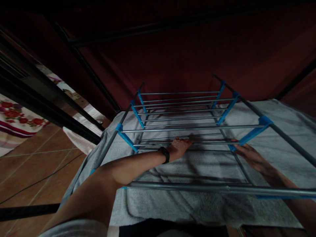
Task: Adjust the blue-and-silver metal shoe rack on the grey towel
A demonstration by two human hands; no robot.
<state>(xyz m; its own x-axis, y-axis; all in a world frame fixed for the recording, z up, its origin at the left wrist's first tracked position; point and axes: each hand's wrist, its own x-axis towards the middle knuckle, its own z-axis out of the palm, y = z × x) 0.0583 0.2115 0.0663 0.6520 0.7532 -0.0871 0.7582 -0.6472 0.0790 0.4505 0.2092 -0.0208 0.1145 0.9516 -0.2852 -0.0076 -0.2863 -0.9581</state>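
Note:
A rack of grey metal tubes and blue plastic brackets lies in front of me on a grey blanket (158, 204). My left hand (179, 147), with a black band on its wrist, is closed around a thin metal rod (209, 143) near the rack's middle. My right hand (249, 157) reaches in from the right side. Its fingers pinch the lower end of a blue plastic bracket (253, 134), where that rod meets it. The right fingertips are partly hidden behind the bracket. Nearer me, a thicker metal tube (187, 187) crosses above the blanket.
Dark red panels (172, 62) in a black metal frame (91, 72) stand behind the rack. On the left are a tiled floor (49, 164), a dark cable (44, 179) and a flowered cloth (19, 115). A black bar (29, 212) juts in at lower left.

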